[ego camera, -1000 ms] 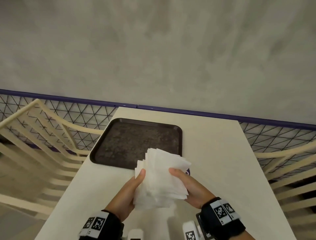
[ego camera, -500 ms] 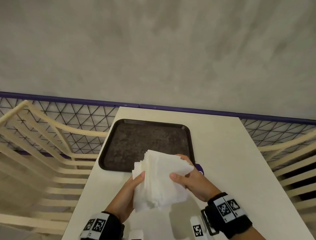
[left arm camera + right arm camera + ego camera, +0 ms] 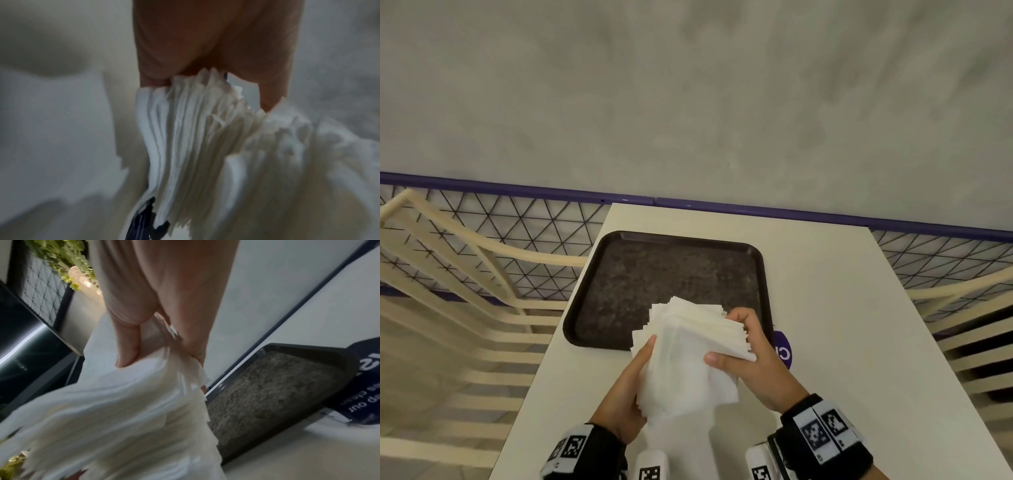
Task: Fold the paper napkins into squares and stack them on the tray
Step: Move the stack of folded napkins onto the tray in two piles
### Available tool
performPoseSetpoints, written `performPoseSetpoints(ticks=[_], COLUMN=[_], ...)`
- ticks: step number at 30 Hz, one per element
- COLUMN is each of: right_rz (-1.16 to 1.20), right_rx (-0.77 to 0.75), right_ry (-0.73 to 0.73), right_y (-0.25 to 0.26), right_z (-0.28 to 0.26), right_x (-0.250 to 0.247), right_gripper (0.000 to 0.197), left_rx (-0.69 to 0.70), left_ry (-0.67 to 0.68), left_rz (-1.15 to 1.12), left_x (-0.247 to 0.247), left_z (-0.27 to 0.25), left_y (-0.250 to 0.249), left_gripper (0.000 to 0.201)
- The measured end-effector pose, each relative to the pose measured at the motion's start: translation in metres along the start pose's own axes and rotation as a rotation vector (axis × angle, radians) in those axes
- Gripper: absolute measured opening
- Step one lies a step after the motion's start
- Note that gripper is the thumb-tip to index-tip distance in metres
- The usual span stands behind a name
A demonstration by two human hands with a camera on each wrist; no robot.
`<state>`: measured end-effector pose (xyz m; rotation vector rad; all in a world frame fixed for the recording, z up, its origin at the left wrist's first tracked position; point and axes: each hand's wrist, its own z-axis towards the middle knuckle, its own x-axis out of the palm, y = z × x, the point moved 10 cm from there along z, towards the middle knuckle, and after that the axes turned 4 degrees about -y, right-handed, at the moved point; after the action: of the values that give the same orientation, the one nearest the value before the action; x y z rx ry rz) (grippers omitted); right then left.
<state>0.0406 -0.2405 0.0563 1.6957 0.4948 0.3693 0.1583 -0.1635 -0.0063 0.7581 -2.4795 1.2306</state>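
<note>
A thick stack of white paper napkins [image 3: 685, 356] is held in the air over the near edge of the dark tray [image 3: 619, 291]. My left hand [image 3: 633, 387] grips its left side, thumb on top. My right hand [image 3: 743, 346] pinches the stack's right edge, thumb on top and fingers curled round the far corner. In the left wrist view the fanned napkin edges [image 3: 195, 138] sit between thumb and fingers. The right wrist view has the thumb pressed on the napkins [image 3: 123, 402], with the tray [image 3: 277, 386] just beyond. The tray holds nothing.
The cream table [image 3: 842, 325] runs to a purple-railed mesh fence [image 3: 500, 240] at the back. A round purple sticker [image 3: 782, 349] lies right of the tray. Cream slatted chairs [image 3: 448, 308] flank the table on both sides.
The right hand has slid up the stack's right edge, and its fingers now curl round the far corner. The stack has tilted slightly; the view shifted left.
</note>
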Motion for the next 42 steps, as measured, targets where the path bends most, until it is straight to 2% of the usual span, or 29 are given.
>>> performPoseSetpoints(ticks=[2,4,7,11,18,23,28,30,34,35,38,42], right_rz=[0.111,0.228,0.308,0.298,0.322,0.432,0.497,0.556,0.556,0.548,0.504,0.386], right_rx=[0.055,0.135,0.210,0.212,0.177,0.201,0.240,0.245,0.269,0.282,0.354,0.455], right_ry=[-0.040,-0.077,-0.039,-0.011,0.002,-0.024,-0.109,-0.125,-0.173,-0.192,-0.236,-0.221], right_y=[-0.010,-0.021,-0.026,-0.027,-0.033,-0.040,-0.047,-0.045,-0.041,-0.043,-0.063,-0.085], right_z=[0.008,0.016,0.025,0.036,0.044,0.050,0.066,0.076,0.098,0.104,0.125,0.145], right_x=[-0.006,-0.012,-0.010,-0.011,-0.011,-0.015,-0.031,-0.040,-0.064,-0.071,-0.089,-0.094], right_gripper=[0.070,0.084,0.071,0.060,0.060,0.064,0.064,0.061,0.038,0.039,0.059,0.047], left_rx=[0.052,0.089,0.116,0.087,0.047,0.181,0.200,0.186,0.120,0.103,0.067,0.025], left_ry=[-0.043,-0.058,-0.051,-0.050,-0.093,-0.184,-0.256,-0.295,-0.360,-0.370,-0.391,-0.403], left_rz=[0.067,0.133,0.149,0.082,-0.044,0.067,0.149,0.151,0.153,0.161,0.177,0.240], left_x=[-0.004,-0.008,-0.010,-0.015,-0.018,-0.032,-0.046,-0.056,-0.081,-0.086,-0.097,-0.103], left_z=[0.005,0.010,0.019,0.029,0.037,0.045,0.058,0.065,0.088,0.095,0.113,0.135], left_y=[-0.007,-0.012,-0.017,-0.015,-0.014,-0.028,-0.050,-0.064,-0.086,-0.090,-0.102,-0.112], left_gripper=[0.039,0.047,0.051,0.052,0.046,0.043,0.037,0.037,0.037,0.038,0.033,0.023])
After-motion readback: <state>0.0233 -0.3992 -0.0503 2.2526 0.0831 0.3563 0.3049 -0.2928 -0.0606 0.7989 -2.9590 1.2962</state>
